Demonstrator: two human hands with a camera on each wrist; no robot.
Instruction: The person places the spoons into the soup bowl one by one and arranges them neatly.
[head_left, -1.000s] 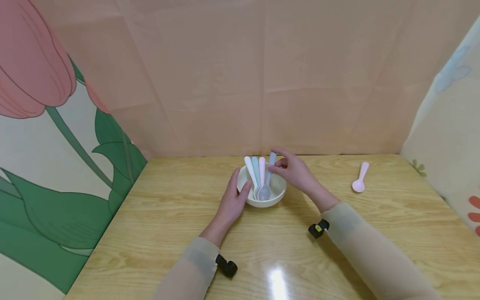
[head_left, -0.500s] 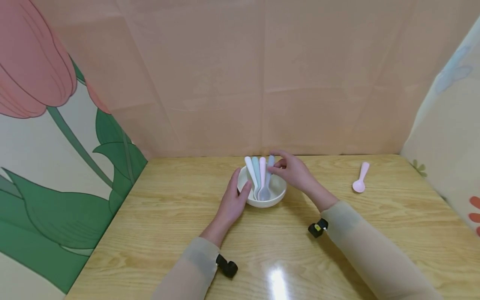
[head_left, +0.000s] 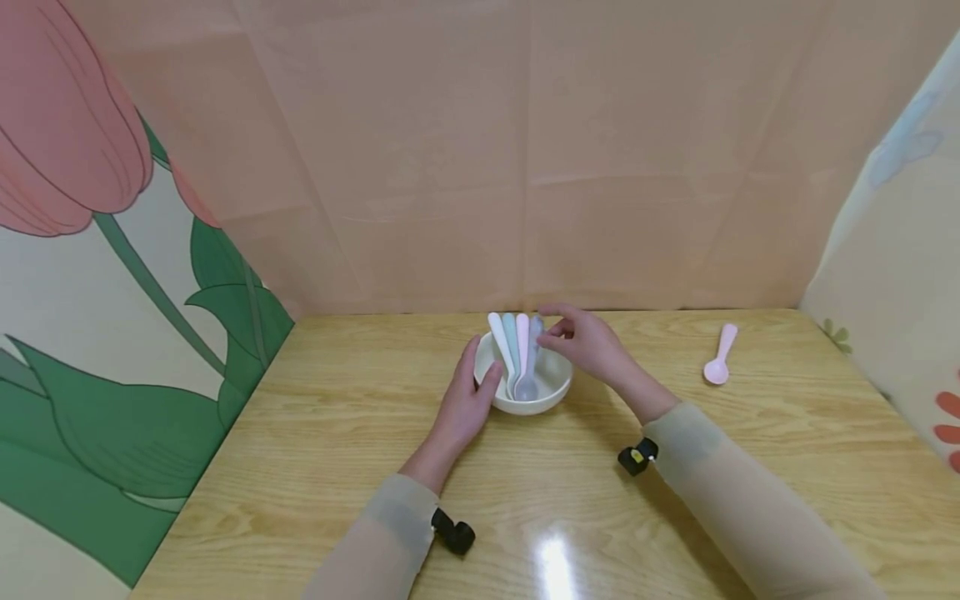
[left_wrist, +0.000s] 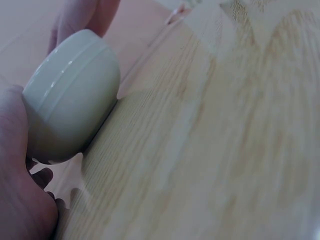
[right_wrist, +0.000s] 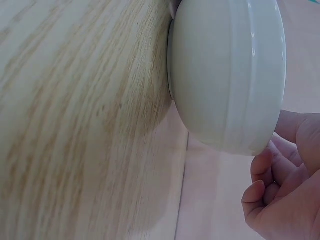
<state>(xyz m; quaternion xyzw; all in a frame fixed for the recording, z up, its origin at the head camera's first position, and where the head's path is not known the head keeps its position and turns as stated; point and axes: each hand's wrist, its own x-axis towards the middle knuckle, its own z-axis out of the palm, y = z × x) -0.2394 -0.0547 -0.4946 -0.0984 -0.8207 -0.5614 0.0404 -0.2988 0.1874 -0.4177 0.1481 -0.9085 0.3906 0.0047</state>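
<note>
A white bowl (head_left: 528,407) stands on the table, its outer wall filling much of both wrist views. My left hand (head_left: 467,400) grips its left side, thumb at the rim and fingers around the outside. Leaning inside the bowl, handles up, are a white spoon (head_left: 501,340), a light teal spoon (head_left: 512,337), a pink spoon (head_left: 523,337) and a bluish-grey spoon (head_left: 528,385). My right hand (head_left: 588,343) reaches over the right rim and pinches the bluish-grey spoon near its handle end. The bowl hides that pinch in the right wrist view.
Another pink spoon (head_left: 719,363) lies on the wooden table (head_left: 337,433), to the right of my right hand. A peach-coloured backdrop (head_left: 405,208) rises behind the table's far edge. Printed panels stand at the left and right.
The bluish-grey spoon's handle has shifted left, closer to the pink one beside it, and sunk slightly. My right fingers have lowered a little with it. Left hand and bowl stay put.
</note>
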